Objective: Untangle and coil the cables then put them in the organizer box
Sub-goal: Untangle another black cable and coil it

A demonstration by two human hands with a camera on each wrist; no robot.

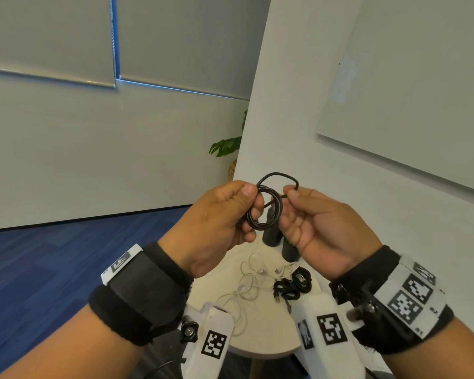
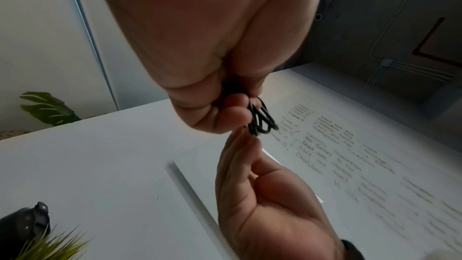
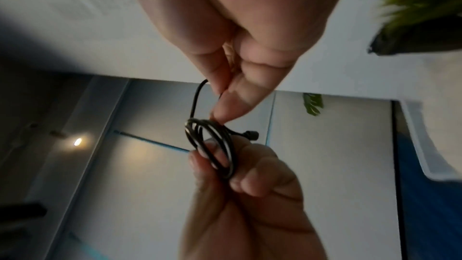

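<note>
Above a small round white table (image 1: 260, 348), a left hand (image 1: 216, 225) grips a thin black cable wound into a small coil (image 1: 263, 212), thumb and fingers closed around the loops. The right hand (image 1: 320, 228) pinches the coil's free upper loop. On the table lie a loose white cable (image 1: 246, 288) and a bundle of black cables (image 1: 292, 287); past them stand two dark cylindrical pots (image 1: 271, 236).

We see a black cable (image 1: 266, 212) with a smooth, faintly glossy rubbery jacket, coiled. The wrist straps (image 1: 148, 291) look like matt black cloth. The round worktop (image 1: 260, 343) is smooth, matt cream; the floor (image 1: 52, 258) is blue carpet.
</note>
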